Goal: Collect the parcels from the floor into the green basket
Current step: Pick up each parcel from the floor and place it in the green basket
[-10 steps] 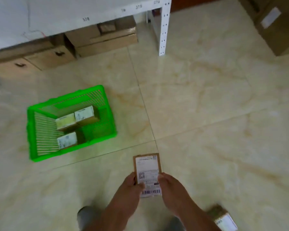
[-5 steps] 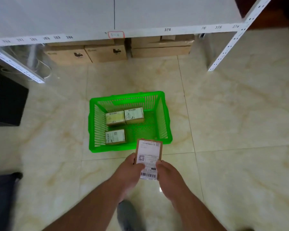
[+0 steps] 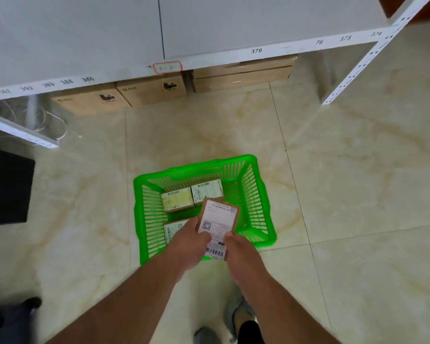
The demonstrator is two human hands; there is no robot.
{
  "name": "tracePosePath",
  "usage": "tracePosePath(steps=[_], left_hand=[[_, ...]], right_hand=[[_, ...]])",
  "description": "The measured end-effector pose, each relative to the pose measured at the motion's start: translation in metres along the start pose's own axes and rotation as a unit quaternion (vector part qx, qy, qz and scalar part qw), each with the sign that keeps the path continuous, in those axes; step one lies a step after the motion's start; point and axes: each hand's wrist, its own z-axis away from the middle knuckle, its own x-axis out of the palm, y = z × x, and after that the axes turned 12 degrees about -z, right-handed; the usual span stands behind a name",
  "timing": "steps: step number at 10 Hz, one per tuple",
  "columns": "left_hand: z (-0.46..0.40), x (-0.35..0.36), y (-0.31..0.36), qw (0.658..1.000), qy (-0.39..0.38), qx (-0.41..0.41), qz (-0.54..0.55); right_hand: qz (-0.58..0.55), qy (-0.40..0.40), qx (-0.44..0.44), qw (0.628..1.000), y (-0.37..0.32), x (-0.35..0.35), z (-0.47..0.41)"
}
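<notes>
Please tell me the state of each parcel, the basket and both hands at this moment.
held parcel: gripped by both hands, over the basket, label up
left hand: shut on parcel
right hand: shut on parcel
green basket: on the floor, open-topped
three parcels: lying inside basket

A bright green slatted basket (image 3: 256,194) is sitting on cream, tan-veined marbled floor tiles (image 3: 358,182). A brown cardboard parcel (image 3: 219,225) is showing a white label with black barcode. Grey shelving (image 3: 258,23) is bearing black numerals.
</notes>
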Motion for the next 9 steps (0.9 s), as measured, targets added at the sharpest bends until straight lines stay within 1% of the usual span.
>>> tracePosePath(steps=[1,2,3,4,5,6,7,8,9], left_hand=[[-0.047,-0.004,0.007,0.998,0.007,0.005,-0.069],[-0.099,0.005,0.008,0.995,0.002,0.018,-0.099],[-0.144,0.023,0.004,0.988,-0.016,0.030,-0.148],[-0.181,0.043,-0.007,0.976,-0.040,0.047,-0.208],[-0.208,0.058,-0.018,0.964,-0.043,0.078,-0.249],[-0.231,0.072,-0.028,0.940,-0.032,0.089,-0.327],[-0.251,0.080,-0.038,0.927,-0.023,0.082,-0.366],[-0.269,0.082,-0.046,0.925,-0.025,0.082,-0.370],[-0.283,0.083,-0.054,0.928,-0.030,0.077,-0.363]], right_hand=[[-0.053,0.022,0.037,0.998,0.001,0.007,-0.034],[-0.103,0.062,0.068,0.990,0.013,0.017,-0.073],[-0.209,0.096,0.122,0.966,0.042,0.029,-0.114],[-0.351,0.151,0.142,0.913,0.065,0.038,-0.148],[-0.516,0.167,0.173,0.822,0.086,0.053,-0.180],[-0.572,0.166,0.176,0.783,0.093,0.064,-0.202],[-0.589,0.156,0.175,0.774,0.100,0.071,-0.224],[-0.591,0.155,0.174,0.772,0.105,0.076,-0.241],[-0.580,0.147,0.190,0.778,0.112,0.078,-0.254]])
